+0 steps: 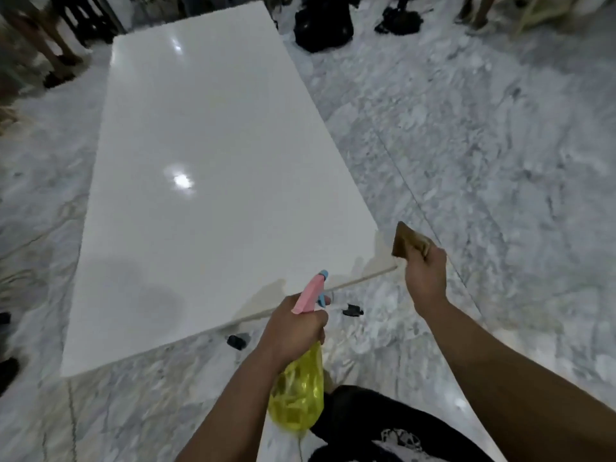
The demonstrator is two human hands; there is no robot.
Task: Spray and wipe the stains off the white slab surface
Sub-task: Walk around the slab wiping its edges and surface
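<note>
A long glossy white slab (pixel 206 155) lies on the marble floor, running away from me. Pale beige stains (pixel 376 258) spread along its near right edge and corner. My left hand (pixel 293 331) grips a spray bottle (pixel 300 391) with a yellow translucent body and a pink and blue trigger head, its nozzle aimed at the stained edge. My right hand (pixel 426 278) hovers just off the slab's near right corner, closed on a folded brown cloth (pixel 408 240).
Grey veined marble floor (pixel 483 145) surrounds the slab. Two small black blocks (pixel 352 310) (pixel 237 341) sit under the near edge. Black bags (pixel 321 23) lie beyond the far right corner. People's legs and feet (pixel 56 58) stand at the far left and far right.
</note>
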